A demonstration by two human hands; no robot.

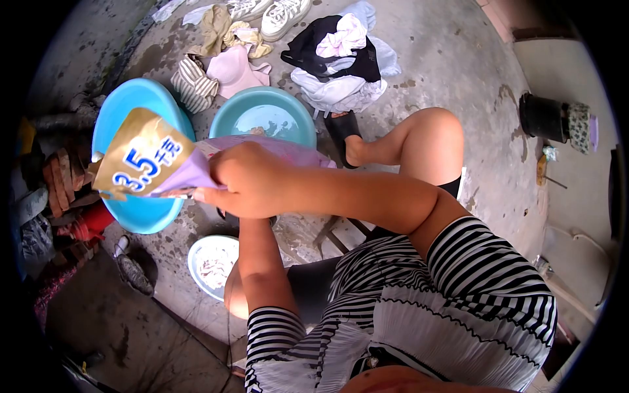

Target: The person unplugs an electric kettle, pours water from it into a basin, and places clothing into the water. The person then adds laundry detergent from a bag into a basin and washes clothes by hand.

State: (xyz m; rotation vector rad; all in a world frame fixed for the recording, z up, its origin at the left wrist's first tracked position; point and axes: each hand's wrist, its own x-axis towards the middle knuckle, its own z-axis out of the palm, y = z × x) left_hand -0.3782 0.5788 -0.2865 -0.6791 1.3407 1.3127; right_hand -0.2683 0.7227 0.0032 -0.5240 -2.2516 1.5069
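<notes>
My right hand (252, 178) is closed on a gold and purple plastic bag (147, 154) printed "3.5千克", which looks like a detergent bag. The gold end of the bag points left, over a tall blue basin (108, 108). Its purple part stretches away behind my hand, across the near rim of a round teal basin (306, 118) with water in it. My left forearm (261, 268) rises from below and passes behind my right hand. Most of my left hand is hidden there, so its fingers cannot be made out.
Beyond the basins lie a pink bra (232, 72), a striped cloth (194, 85), a pile of clothes (337, 62) and white sneakers (283, 18). A small white basin (196, 259) stands near my left knee. Bricks (62, 180) are stacked at left; a black bucket (542, 118) is at right.
</notes>
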